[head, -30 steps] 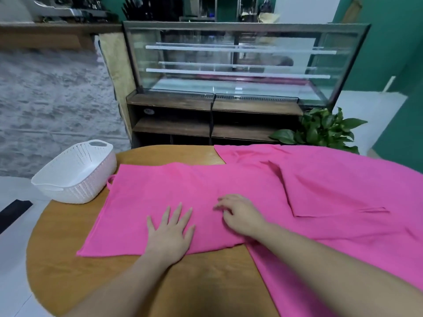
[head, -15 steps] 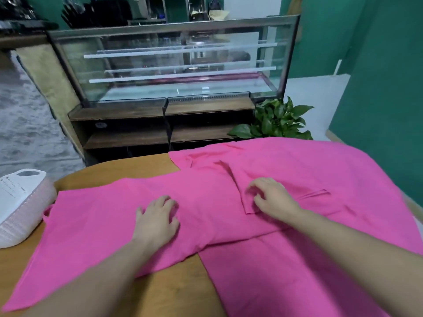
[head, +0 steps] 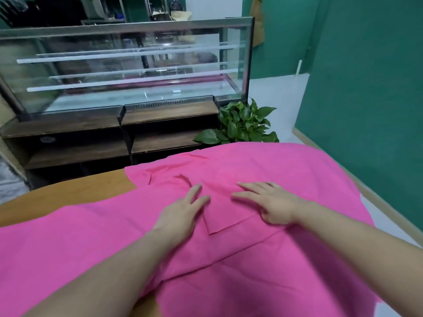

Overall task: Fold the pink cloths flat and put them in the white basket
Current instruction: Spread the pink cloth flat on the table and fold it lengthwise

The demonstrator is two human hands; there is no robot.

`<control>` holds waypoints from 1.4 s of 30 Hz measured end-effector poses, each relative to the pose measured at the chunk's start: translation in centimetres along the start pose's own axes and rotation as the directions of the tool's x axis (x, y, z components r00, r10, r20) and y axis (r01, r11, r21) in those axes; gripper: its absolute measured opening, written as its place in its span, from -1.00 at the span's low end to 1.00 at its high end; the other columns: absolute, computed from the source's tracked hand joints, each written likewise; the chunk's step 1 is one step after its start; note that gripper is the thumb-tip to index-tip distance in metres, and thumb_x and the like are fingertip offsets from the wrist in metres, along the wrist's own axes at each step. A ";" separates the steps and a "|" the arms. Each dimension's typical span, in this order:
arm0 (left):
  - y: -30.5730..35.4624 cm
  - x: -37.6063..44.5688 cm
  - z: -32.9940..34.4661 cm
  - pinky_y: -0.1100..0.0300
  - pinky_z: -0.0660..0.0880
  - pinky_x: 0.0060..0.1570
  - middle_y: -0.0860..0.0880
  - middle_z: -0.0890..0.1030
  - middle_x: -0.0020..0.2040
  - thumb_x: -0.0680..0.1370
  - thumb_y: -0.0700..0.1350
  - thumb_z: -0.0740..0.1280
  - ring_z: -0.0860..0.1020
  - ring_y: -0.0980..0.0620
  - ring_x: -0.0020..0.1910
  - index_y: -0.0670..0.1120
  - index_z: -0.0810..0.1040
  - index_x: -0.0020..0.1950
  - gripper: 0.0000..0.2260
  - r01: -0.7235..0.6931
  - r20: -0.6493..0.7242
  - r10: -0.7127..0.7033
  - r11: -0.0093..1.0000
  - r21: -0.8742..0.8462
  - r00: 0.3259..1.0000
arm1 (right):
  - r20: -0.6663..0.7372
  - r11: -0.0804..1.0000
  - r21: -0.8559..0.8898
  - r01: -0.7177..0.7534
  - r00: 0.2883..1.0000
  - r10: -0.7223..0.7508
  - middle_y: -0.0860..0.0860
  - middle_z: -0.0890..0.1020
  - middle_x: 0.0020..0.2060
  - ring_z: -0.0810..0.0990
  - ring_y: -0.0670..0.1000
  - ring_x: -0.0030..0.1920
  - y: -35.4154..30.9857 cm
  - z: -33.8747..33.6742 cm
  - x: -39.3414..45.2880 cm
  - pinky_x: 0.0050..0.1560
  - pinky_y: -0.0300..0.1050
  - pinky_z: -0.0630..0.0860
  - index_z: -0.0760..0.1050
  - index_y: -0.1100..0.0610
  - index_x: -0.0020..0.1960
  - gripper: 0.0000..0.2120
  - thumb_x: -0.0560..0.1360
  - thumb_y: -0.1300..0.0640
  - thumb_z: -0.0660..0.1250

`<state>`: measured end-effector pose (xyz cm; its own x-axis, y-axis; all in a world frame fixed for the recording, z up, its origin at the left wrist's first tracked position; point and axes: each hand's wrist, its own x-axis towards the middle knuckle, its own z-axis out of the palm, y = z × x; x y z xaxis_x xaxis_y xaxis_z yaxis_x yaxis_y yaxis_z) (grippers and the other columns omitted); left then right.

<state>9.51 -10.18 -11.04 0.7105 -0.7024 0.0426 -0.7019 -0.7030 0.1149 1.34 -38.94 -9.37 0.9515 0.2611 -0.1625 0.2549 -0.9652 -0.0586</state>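
Observation:
Pink cloths cover most of the wooden table point(head: 75, 191). One long pink cloth point(head: 68, 236) stretches to the left under my left forearm. A second pink cloth point(head: 297, 175) lies spread on the right, with a folded-over flap point(head: 219, 211) on top. My left hand point(head: 183, 213) lies flat with straight fingers at the flap's left edge. My right hand point(head: 270, 204) presses flat on the flap, fingers spread and pointing left. The white basket is out of view.
A glass display case point(head: 128, 72) on a dark wooden shelf unit point(head: 91, 138) stands behind the table. A green potted plant point(head: 240, 126) sits by the table's far edge. A green wall point(head: 366, 88) runs along the right.
The view has swung right, so the white basket has left the frame. Both hands have moved right along the cloths onto the folded flap, and their fingers now lie straight.

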 end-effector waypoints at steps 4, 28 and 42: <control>-0.1 1.4 0.9 -0.04 0.56 0.02 0.04 0.08 0.60 0.59 -0.07 0.22 0.53 -0.14 0.17 0.15 0.23 0.52 -0.50 -0.075 -0.048 0.077 0.996 0.040 0.996 | -0.159 0.998 -0.064 -0.006 0.987 -0.004 -0.15 0.25 0.51 0.37 -0.01 0.38 1.3 0.8 -0.4 0.25 -0.02 0.31 -0.04 -0.29 0.55 -0.18 0.43 0.22 0.15; 2.8 6.4 -2.7 0.30 0.37 0.23 0.13 0.56 0.18 0.47 -0.24 0.20 0.49 0.16 0.21 -0.02 0.57 0.24 -0.62 -0.222 -0.398 0.049 0.888 -0.403 0.916 | 0.048 0.421 0.785 -0.454 0.722 0.690 0.10 0.55 0.06 0.53 0.07 -0.07 5.7 -4.7 8.2 -0.24 -0.14 0.39 0.37 0.07 0.35 -0.55 0.52 0.02 0.40; 2.6 12.4 -2.8 0.31 0.37 0.22 0.14 0.59 0.20 0.52 -0.18 0.20 0.51 0.16 0.20 0.04 0.56 0.27 -0.65 -0.132 -0.366 -0.061 0.868 -0.478 0.928 | -0.075 0.478 0.784 -0.396 0.704 0.706 -0.06 0.62 -0.11 0.55 -0.05 -0.11 9.2 -3.6 13.8 -0.09 -0.22 0.43 0.56 -0.05 -0.26 -0.66 0.50 0.36 0.26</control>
<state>16.64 -20.43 -7.43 0.7210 -0.5685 0.3961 -0.6788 -0.4646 0.5687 17.42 -44.23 -8.64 0.8630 -0.4985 -0.0823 -0.3901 -0.5540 -0.7355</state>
